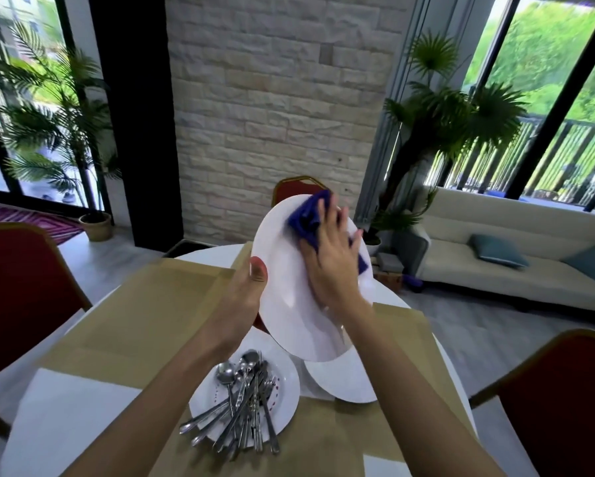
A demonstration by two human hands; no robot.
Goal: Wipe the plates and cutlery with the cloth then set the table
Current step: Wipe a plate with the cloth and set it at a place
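Observation:
My left hand [249,290] grips the left rim of a large white plate [289,304], held tilted above the table with the thumb on its face. My right hand [330,259] presses a blue cloth [306,218] flat against the upper part of the plate, fingers spread. Below on the table, a white plate [285,383] carries a heap of several spoons and forks [247,401]. Another white plate [344,380] lies to its right, partly hidden by the held plate.
The round table [220,256] has a white cloth with a tan overlay [144,321]. Red chairs stand at the left [17,294], the right [564,401] and the far side [289,189]. A sofa [513,263] and potted palms stand beyond.

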